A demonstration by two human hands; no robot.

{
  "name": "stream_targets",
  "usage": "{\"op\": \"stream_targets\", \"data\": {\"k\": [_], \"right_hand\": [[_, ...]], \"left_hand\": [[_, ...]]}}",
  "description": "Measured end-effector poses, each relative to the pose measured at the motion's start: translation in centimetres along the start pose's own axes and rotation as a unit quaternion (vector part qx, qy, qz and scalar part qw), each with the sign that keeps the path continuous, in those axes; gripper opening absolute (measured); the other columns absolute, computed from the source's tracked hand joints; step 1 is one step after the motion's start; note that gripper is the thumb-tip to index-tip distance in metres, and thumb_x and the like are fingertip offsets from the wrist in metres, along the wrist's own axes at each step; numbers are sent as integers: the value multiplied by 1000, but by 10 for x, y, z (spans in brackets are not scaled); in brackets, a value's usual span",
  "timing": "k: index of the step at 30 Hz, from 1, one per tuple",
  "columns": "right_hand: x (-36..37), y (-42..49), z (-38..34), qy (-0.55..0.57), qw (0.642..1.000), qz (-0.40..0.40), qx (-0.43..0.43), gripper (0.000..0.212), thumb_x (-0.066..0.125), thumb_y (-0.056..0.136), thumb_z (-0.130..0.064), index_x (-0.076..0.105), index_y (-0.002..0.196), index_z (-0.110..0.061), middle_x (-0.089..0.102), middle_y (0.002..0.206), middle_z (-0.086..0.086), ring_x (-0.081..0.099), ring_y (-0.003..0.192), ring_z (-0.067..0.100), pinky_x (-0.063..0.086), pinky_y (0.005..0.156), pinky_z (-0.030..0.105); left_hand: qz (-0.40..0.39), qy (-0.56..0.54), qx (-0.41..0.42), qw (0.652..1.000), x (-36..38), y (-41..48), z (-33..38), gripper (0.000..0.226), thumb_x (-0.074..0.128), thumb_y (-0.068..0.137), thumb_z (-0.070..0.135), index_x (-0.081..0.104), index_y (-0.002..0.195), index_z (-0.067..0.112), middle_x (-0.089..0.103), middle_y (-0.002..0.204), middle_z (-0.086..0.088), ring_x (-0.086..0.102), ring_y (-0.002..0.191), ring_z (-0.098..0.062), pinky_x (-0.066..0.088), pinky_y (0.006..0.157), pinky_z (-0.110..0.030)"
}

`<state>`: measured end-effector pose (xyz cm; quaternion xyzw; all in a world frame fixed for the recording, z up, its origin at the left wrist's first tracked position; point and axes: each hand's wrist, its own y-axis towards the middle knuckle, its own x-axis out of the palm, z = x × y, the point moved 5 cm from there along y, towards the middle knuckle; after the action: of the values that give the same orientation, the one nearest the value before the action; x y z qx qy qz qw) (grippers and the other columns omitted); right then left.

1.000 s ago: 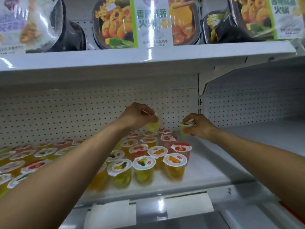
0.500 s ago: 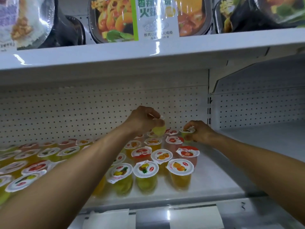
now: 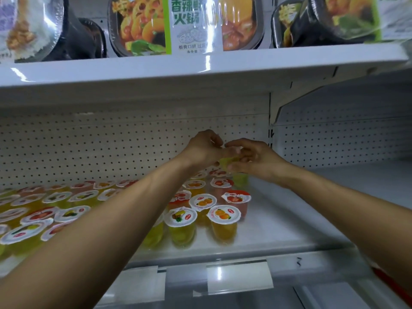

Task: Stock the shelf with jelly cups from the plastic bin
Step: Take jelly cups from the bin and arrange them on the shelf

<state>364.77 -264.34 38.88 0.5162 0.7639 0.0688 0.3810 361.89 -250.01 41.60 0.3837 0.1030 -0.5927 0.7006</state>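
Since the earlier frame the right hand (image 3: 254,159) has swung across to meet the left hand (image 3: 204,148) just above centre frame, both sets of fingers (image 3: 240,143) curled round one yellow jelly cup (image 3: 229,162) between them, hanging just above the back-right cups (image 3: 221,182) on the shelf (image 3: 289,219).

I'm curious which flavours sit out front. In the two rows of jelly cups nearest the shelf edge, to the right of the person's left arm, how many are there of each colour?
Yellow cups: 2 (one partly hidden)
Orange cups: 2
Red or pink cups: 2
Total: 6
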Motion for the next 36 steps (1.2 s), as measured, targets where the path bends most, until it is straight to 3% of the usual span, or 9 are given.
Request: {"op": "stream_targets", "data": {"k": [3, 6, 9, 11, 15, 18, 25, 30, 36], "right_hand": [[-10, -8, 16, -28, 999, 24, 33, 46, 80, 76, -12, 58, 116, -21, 65, 98, 9, 64, 76, 11, 52, 60, 17], [-18, -18, 41, -72, 993, 37, 81, 49, 82, 74, -15, 55, 114, -23, 61, 97, 2, 63, 77, 12, 52, 60, 17], [-16, -24, 61, -90, 990, 30, 108, 49, 83, 70, -11, 55, 108, -24, 62, 96, 2, 63, 78, 15, 54, 62, 23], [-11, -24, 70, -90, 988, 15, 122, 50, 84, 68, -11, 55, 107, -25, 64, 99, 2, 65, 85, 18, 56, 69, 27], [-1, -18, 78, -102, 986, -14, 128, 53, 88, 59, -26, 54, 98, -38, 67, 106, -2, 67, 92, 15, 58, 83, 36], [3, -17, 83, -112, 985, -21, 129, 47, 87, 66, -23, 53, 96, -36, 64, 114, 0, 65, 96, 16, 57, 86, 35], [4, -17, 89, -146, 978, -26, 147, 47, 80, 76, -18, 49, 109, -33, 58, 122, 2, 61, 94, 14, 54, 74, 21], [-5, -27, 78, -166, 974, -23, 152, 54, 76, 80, -24, 50, 127, -31, 55, 122, 2, 59, 97, 15, 47, 78, 23], [-25, -56, 38, -166, 983, 63, 52, 33, 69, 87, -28, 58, 118, -29, 59, 110, -5, 60, 92, 14, 53, 87, 40]], "left_hand": [[-5, 13, 8, 1000, 9, -2, -2, 43, 66, 85, 53, 62, 110, 18, 66, 108, -1, 65, 91, -18, 56, 88, -39], [-31, 159, 32, 986, 19, 1, -14, 27, 64, 88, 48, 73, 101, 26, 70, 111, 7, 62, 101, -17, 47, 98, -44], [-42, 328, 8, 944, 26, 3, -28, 33, 60, 85, 59, 74, 99, 33, 70, 113, 14, 59, 106, -16, 32, 105, -45], [-50, 368, 4, 928, 29, 4, -33, 38, 61, 82, 64, 75, 98, 33, 70, 112, 14, 59, 106, -17, 27, 102, -45], [-62, 370, 6, 927, 28, 3, -36, 29, 66, 83, 55, 76, 99, 33, 69, 113, 15, 57, 110, -17, 24, 102, -45], [-82, 358, 6, 930, 26, 1, -35, 19, 68, 85, 44, 76, 99, 34, 70, 112, 15, 56, 112, -16, 23, 102, -45], [-110, 335, 6, 936, 30, -3, -32, 19, 69, 85, 30, 76, 103, 32, 67, 121, 15, 54, 116, -17, 23, 104, -45], [-115, 328, 16, 938, 29, -7, -32, 22, 66, 86, 38, 74, 106, 31, 69, 117, 12, 61, 106, -16, 39, 103, -42], [-2, 249, 51, 967, 5, -37, -15, 31, 60, 93, 34, 62, 124, 26, 68, 114, 2, 63, 96, -16, 51, 90, -38]]}}
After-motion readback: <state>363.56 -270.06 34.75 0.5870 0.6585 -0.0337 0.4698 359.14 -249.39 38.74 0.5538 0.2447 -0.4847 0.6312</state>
